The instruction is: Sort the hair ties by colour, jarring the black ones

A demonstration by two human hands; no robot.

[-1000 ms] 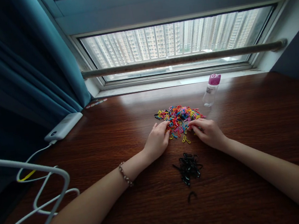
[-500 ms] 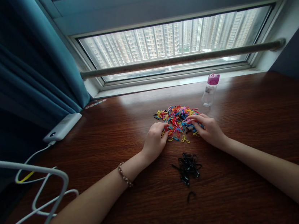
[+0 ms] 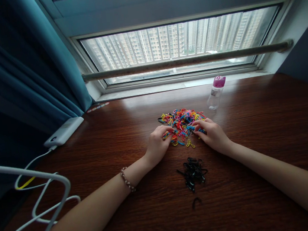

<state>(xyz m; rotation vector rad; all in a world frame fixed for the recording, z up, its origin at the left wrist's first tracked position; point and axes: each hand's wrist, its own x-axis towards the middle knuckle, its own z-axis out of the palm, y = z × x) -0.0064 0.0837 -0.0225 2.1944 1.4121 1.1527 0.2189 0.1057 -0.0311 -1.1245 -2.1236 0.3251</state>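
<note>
A loose heap of small multicoloured bands (image 3: 182, 121) lies on the brown wooden table (image 3: 128, 223). At the heap's lower left edge is my left hand (image 3: 158, 142), its thumb and fingertips apart with bands between and beside them. My right hand (image 3: 212, 133) touches the right side of the heap, thumb and fingers curved and slightly parted near some blue bands. Nearer to me sits a smaller pile of black bands (image 3: 194, 172), with one single black band (image 3: 196, 201) below it. A bracelet (image 3: 127, 180) circles my left wrist.
Behind the heap to the right stands a clear bottle with a pink cap (image 3: 218, 82). A white device (image 3: 64, 131) with a white cable (image 3: 63, 175) is at the left, beside a blue curtain (image 3: 52, 68). A metal rail (image 3: 186, 62) crosses the window.
My right hand has shifted slightly left and its thumb has moved down and in toward the bands. My left hand has moved very slightly left.
</note>
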